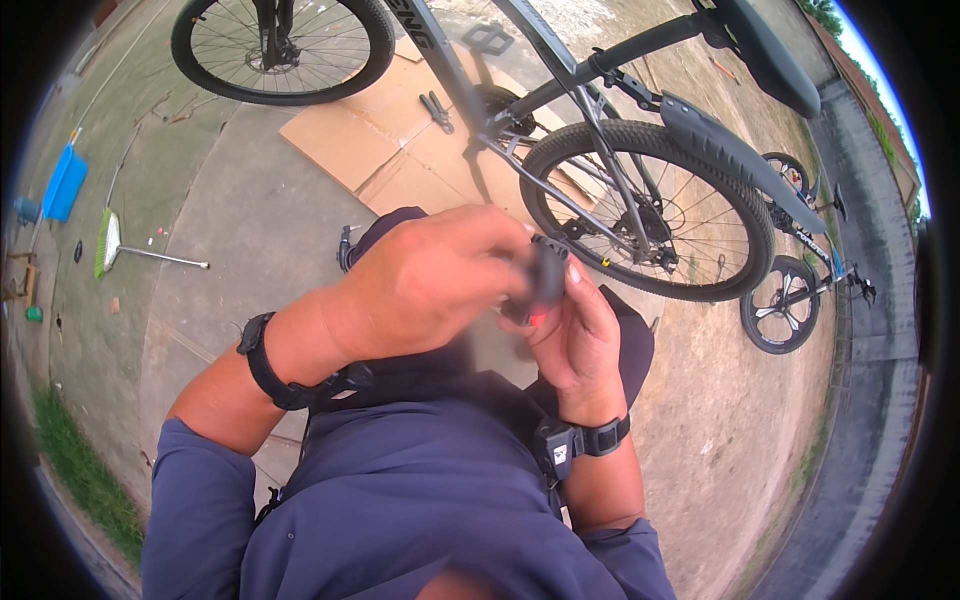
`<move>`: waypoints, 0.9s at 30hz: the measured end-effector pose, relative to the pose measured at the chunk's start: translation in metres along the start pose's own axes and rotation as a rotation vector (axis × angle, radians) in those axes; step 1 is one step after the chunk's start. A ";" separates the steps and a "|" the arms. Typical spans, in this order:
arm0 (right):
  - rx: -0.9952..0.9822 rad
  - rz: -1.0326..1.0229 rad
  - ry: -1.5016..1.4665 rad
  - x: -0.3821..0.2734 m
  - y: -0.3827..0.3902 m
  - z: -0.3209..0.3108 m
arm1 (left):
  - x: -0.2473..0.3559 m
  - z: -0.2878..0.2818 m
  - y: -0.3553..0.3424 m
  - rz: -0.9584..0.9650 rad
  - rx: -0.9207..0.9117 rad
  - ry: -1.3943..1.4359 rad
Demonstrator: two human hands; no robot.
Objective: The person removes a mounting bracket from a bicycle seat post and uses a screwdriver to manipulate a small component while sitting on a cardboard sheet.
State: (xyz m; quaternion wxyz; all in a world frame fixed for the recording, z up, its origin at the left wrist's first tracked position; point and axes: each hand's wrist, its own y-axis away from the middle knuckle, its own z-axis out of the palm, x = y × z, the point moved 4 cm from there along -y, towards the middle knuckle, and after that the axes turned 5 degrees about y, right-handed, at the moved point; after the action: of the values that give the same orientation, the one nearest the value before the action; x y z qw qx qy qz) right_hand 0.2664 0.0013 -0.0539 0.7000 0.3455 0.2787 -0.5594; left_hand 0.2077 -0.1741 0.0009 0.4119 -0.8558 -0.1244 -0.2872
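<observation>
Between 2 curled hands (pixel 425 268): black part (pixel 547 272).

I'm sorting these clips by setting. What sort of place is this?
It looks like an outdoor yard, perhaps beside a building: a strip of grass lies at the left, and open sky shows above a long grey wall.

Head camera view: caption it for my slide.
Left hand and right hand grip a small black part, near a grey bicycle.
</observation>
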 end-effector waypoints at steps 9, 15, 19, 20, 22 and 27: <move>0.033 0.049 0.052 0.004 0.002 -0.003 | 0.005 0.003 -0.002 0.076 -0.028 -0.103; -0.023 0.031 0.009 0.004 0.002 -0.003 | 0.007 0.000 0.000 0.071 -0.006 -0.138; -0.004 -0.025 0.021 0.003 0.002 0.005 | 0.004 -0.003 0.005 0.048 -0.011 -0.158; -0.018 -0.043 0.022 0.004 0.002 0.004 | 0.003 -0.003 0.006 0.047 -0.010 -0.164; -0.038 -0.082 0.027 0.005 0.002 -0.001 | 0.004 -0.003 0.006 0.034 0.017 -0.167; -0.021 -0.122 -0.040 0.005 0.002 -0.001 | 0.004 -0.004 0.013 -0.047 0.167 -0.069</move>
State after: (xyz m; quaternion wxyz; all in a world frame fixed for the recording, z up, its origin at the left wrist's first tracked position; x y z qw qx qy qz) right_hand 0.2693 -0.0008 -0.0578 0.6737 0.3090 0.2911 -0.6049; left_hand 0.2154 -0.1856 -0.0029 0.4706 -0.8245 -0.1821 -0.2560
